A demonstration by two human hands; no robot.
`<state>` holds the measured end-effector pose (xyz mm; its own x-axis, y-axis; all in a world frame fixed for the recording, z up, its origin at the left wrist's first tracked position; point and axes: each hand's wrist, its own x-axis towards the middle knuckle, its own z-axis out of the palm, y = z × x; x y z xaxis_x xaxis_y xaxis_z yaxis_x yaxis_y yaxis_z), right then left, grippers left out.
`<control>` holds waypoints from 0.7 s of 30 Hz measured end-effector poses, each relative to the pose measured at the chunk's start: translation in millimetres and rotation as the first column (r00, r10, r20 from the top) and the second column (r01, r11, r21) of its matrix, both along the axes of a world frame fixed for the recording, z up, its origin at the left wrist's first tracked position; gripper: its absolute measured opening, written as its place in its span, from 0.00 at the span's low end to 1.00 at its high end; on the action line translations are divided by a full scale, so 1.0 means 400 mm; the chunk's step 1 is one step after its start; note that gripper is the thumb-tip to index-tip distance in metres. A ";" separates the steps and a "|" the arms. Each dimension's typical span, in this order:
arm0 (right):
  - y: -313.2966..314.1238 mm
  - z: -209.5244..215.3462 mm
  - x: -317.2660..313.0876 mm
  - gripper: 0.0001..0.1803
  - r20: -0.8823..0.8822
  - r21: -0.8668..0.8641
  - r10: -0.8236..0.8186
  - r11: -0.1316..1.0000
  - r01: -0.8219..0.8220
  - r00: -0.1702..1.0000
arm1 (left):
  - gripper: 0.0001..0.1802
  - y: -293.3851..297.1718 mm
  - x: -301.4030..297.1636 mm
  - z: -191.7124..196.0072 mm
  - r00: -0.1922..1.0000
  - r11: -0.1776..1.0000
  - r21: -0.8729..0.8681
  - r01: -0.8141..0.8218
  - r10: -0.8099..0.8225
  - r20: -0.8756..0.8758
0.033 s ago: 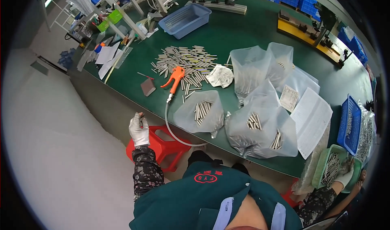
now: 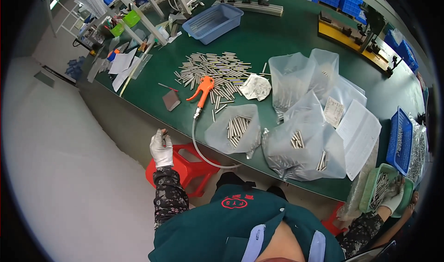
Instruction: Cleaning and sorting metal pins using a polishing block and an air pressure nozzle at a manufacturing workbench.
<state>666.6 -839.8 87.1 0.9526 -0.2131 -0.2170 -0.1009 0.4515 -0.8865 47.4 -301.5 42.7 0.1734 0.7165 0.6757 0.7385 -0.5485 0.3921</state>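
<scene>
My left hand (image 2: pixel 161 149), in a white glove with bare fingertips, hangs above a red stool (image 2: pixel 178 174) off the table's near edge. Its fingers are curled together, with nothing visible in them. At the far lower right, my right hand (image 2: pixel 393 202), gloved alike, lies at a light green basket (image 2: pixel 366 195) of metal pins (image 2: pixel 381 188). Its fingers look stretched out along the basket's side; their tips are small and partly hidden. A darker green basket (image 2: pixel 407 198) sits beside that hand. Another person's hand (image 2: pixel 413 201) shows at the right edge.
On the green table (image 2: pixel 277 30) lie a heap of metal pins (image 2: pixel 215 67), an orange air gun (image 2: pixel 203 91) with a hose, a white cloth (image 2: pixel 255 86) and a brown pad (image 2: pixel 171 100). Plastic bags of pins (image 2: pixel 300 155), a paper sheet (image 2: pixel 358 137) and blue baskets (image 2: pixel 213 23) stand around.
The table and the things on it appear slightly farther right in the picture, as does my left hand. Both hands keep nearly the same pose.
</scene>
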 end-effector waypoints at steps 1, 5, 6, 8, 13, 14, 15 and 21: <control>0.027 0.000 -0.042 0.19 0.079 0.048 0.133 0.989 -0.137 0.988 | 0.24 0.021 -0.014 -0.012 1.000 1.000 -0.006 0.020 -0.020 -0.006; 0.228 0.050 -0.278 0.20 0.258 0.015 0.287 0.953 -0.301 0.922 | 0.23 0.087 -0.048 -0.024 0.990 0.986 -0.090 0.142 -0.140 0.021; 0.314 0.100 -0.372 0.19 0.242 -0.061 0.239 0.971 -0.231 0.940 | 0.22 0.096 -0.046 -0.024 0.984 0.975 -0.130 0.178 -0.175 0.033; 0.465 0.162 -0.546 0.17 0.320 -0.064 0.365 0.929 -0.364 0.874 | 0.19 0.110 -0.018 0.000 0.968 0.951 -0.185 0.249 -0.250 0.017; 0.749 0.223 -0.871 0.20 0.312 -0.287 0.848 0.514 -0.808 0.429 | 0.15 0.174 -0.034 0.001 0.917 0.910 -0.244 0.334 -0.374 -0.141; 0.787 0.227 -0.903 0.19 0.232 -0.277 0.932 0.337 -0.900 0.278 | 0.15 0.183 -0.028 0.006 0.898 0.904 -0.217 0.367 -0.405 -0.170; 0.830 0.233 -0.922 0.18 0.158 -0.244 0.982 0.138 -0.960 0.101 | 0.15 0.186 -0.028 0.015 0.901 0.907 -0.227 0.356 -0.397 -0.174; 1.014 0.098 -1.026 0.13 -0.171 0.001 0.950 -0.263 -0.965 -0.260 | 0.16 0.191 0.024 0.058 0.859 0.875 -0.202 0.440 -0.476 -0.191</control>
